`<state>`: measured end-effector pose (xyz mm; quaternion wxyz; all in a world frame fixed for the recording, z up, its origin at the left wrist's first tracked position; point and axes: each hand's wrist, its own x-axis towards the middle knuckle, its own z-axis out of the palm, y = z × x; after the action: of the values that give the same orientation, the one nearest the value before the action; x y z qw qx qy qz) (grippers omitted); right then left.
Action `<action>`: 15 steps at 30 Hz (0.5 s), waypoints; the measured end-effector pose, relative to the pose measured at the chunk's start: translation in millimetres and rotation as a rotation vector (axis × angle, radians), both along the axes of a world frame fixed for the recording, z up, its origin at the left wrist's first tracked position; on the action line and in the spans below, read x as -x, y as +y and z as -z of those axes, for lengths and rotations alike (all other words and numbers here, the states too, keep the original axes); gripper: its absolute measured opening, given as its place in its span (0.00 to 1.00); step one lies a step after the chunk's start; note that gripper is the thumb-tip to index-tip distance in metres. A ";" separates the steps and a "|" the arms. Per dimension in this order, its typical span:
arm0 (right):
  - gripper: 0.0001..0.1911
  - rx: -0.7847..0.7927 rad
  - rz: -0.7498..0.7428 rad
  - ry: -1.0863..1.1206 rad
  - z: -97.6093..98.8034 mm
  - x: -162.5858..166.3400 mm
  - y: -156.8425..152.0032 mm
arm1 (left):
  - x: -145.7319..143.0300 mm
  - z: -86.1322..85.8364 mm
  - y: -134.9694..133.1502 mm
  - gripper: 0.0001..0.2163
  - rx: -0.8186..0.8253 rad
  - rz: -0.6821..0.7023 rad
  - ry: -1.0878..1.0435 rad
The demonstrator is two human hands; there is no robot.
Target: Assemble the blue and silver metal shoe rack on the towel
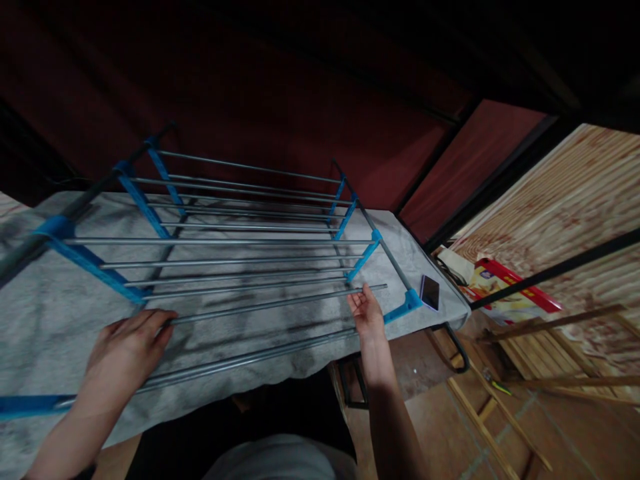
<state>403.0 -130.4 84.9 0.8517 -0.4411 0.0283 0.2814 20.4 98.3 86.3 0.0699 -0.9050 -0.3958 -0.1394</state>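
Note:
A metal rack with blue plastic brackets (95, 270), which looks like a shoe rack, rests on a cloth-covered table (280, 373). Several grey rods run across it between the brackets. One loose-ended metal rod (260, 307) lies across both my hands. My left hand (133, 347) is wrapped round its left end, which the fingers hide. Near the rod's right end, my right hand (367, 312) holds it between thumb and fingers, and the bare tip pokes out beyond. Closer to my body, another rod (240, 361) passes below my wrists, level with the front right blue bracket (407, 305).
A phone (430, 292) lies at the table's right end. Beyond that edge are a red and yellow box (510, 290) and a wooden frame (493, 417) on the tiled floor. A dark red panel (270, 100) stands behind the rack.

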 end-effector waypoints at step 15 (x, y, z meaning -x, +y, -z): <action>0.03 -0.071 -0.062 0.059 -3.6 4.2 3.4 | 7.6 -0.7 -6.1 0.18 0.001 -0.035 -0.151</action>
<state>398.7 -127.0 88.5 0.8564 -0.4028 0.0298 0.3217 12.7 92.2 87.0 0.0420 -0.8849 -0.4157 -0.2058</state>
